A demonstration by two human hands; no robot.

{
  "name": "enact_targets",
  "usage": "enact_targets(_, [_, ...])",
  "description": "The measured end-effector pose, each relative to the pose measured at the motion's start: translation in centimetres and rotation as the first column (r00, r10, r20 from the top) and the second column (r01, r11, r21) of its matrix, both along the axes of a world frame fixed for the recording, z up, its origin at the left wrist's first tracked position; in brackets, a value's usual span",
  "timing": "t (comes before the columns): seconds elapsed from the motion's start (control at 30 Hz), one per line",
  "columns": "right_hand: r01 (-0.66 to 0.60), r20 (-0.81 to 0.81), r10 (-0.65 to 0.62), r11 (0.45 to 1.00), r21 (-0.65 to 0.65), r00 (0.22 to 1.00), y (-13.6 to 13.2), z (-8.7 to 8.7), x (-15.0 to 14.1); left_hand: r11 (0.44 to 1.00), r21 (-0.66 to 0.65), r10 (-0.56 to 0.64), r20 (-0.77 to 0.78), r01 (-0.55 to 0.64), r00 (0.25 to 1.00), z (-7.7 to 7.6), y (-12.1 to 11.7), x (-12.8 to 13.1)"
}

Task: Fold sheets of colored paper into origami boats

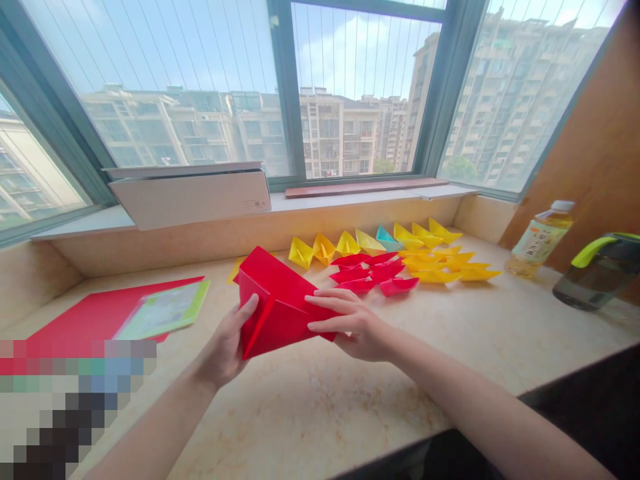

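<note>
A folded sheet of red paper (287, 293) is held up above the counter between both hands. My left hand (233, 343) grips its left end, with the thumb on the near face and the other fingers hidden behind. At the right end, my right hand (357, 323) is closed around the paper, with fingers lying across its front. Creases and a raised triangular flap show on the paper. Beyond it stand red paper boats (373, 270), yellow paper boats (443, 267) and a single blue paper boat (387, 239).
Red paper sheets (95, 310) and a green-edged packet (167, 307) lie at the left. A white box (195, 197) rests on the window ledge. At the right stand a drink bottle (540, 240) and a dark jug (600, 273) with a green handle. The counter's front edge runs along the lower right.
</note>
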State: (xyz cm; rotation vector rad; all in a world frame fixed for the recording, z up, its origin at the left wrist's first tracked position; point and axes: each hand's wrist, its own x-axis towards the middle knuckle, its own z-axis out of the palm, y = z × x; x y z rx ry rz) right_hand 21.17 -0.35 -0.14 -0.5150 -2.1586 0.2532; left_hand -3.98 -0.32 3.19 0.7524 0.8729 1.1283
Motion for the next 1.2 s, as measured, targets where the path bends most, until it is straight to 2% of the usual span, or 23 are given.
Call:
enact_targets(0.1, [0.045, 0.045, -0.041, 0.995, -0.092, 0.998, -0.4, 0.2, 0.3, 0.997, 0.07, -0.011, -0.131, 0.021, 0.991, -0.1, 0.0, 1.0])
enact_targets(0.2, [0.095, 0.121, -0.073, 0.977, -0.19, 0.99, -0.9, 0.6, -0.1, 0.993, 0.116, 0.034, -0.176, -0.014, 0.984, -0.7, -0.1, 1.9])
enact_targets(0.33, [0.262, 0.108, -0.241, 0.927, -0.27, 0.965, -1.2, 0.5, -1.2, 0.993, 0.115, 0.054, -0.156, -0.036, 0.986, -1.8, -0.5, 2.9])
enact_targets(0.43, [0.339, 0.066, -0.335, 0.891, -0.302, 0.94, -1.0, 0.0, -1.8, 0.991, 0.125, -0.029, -0.116, 0.044, 0.993, -2.3, -1.2, 3.6])
enact_targets(0.53, [0.351, 0.02, -0.369, 0.866, -0.356, 0.929, -0.8, -0.5, -2.1, 0.976, 0.184, -0.093, -0.136, 0.117, 0.986, -2.5, -1.9, 4.1])
enact_targets(0.63, [0.352, -0.032, -0.4, 0.84, -0.413, 0.916, -0.6, -1.0, -2.3, 0.951, 0.254, -0.115, -0.231, 0.174, 0.966, -2.4, -2.2, 4.1])
enact_targets(0.77, [0.353, -0.087, -0.44, 0.811, -0.466, 0.894, -0.6, -1.3, -2.7, 0.957, 0.25, -0.06, -0.335, 0.15, 0.94, -2.6, -2.0, 4.0])
enact_targets(0.9, [0.37, -0.095, -0.469, 0.791, -0.488, 0.878, -0.8, -1.0, -3.0, 0.963, 0.253, 0.014, -0.379, 0.09, 0.925, -3.0, -2.0, 4.5])
enact_targets(1.03, [0.43, -0.131, -0.544, 0.769, -0.474, 0.828, -0.8, -0.9, -3.2, 0.96, 0.277, 0.081, -0.417, 0.041, 0.905, -2.9, -2.5, 5.1])
enact_targets(1.1, [0.455, -0.121, -0.55, 0.779, -0.432, 0.827, -0.9, -1.0, -3.1, 0.955, 0.294, 0.093, -0.426, 0.041, 0.9, -2.8, -2.6, 5.2])
enact_targets(1.2, [0.514, -0.095, -0.56, 0.805, -0.296, 0.823, -1.1, -1.1, -3.0, 0.949, 0.31, 0.08, -0.404, 0.054, 0.911, -2.9, -2.6, 5.2])
